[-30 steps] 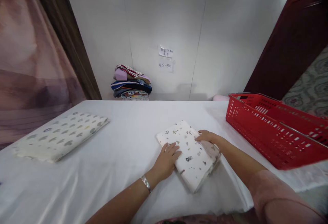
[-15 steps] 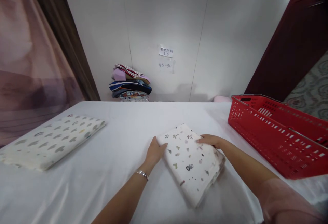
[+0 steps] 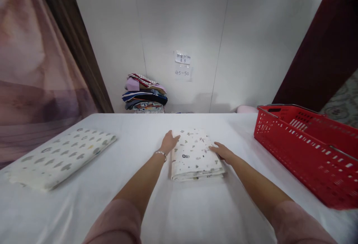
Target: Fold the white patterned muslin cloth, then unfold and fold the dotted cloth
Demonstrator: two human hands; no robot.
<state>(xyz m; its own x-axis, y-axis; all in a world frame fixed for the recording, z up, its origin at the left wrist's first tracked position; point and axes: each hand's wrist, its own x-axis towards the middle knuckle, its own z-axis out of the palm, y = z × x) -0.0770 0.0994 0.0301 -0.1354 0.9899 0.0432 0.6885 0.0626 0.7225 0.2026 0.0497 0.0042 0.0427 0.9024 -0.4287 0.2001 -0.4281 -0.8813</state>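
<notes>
A folded white cloth with small grey and green prints (image 3: 195,154) lies flat on the white-covered table, its layered edge toward me. My left hand (image 3: 169,142) is at its upper left edge, thumb on top and the other fingers along the side. On the opposite edge rests my right hand (image 3: 222,152), with thumb and fingertips on the cloth and the rest of the fingers partly hidden. Both hands seem to pinch the cloth's sides. Another folded cloth, cream with grey cloud-like shapes (image 3: 67,152), lies at the left of the table.
A red perforated basket (image 3: 302,154) with metal handles stands at the right. Behind the table's far edge is a stack of folded fabrics (image 3: 145,95). Paper notes (image 3: 182,65) are stuck on the pale wall. A pink curtain (image 3: 41,69) hangs at the left.
The printed cloth has been turned from a slanted position to nearly square with the table and moved slightly away from me. Both hands have moved with it, still at its sides.
</notes>
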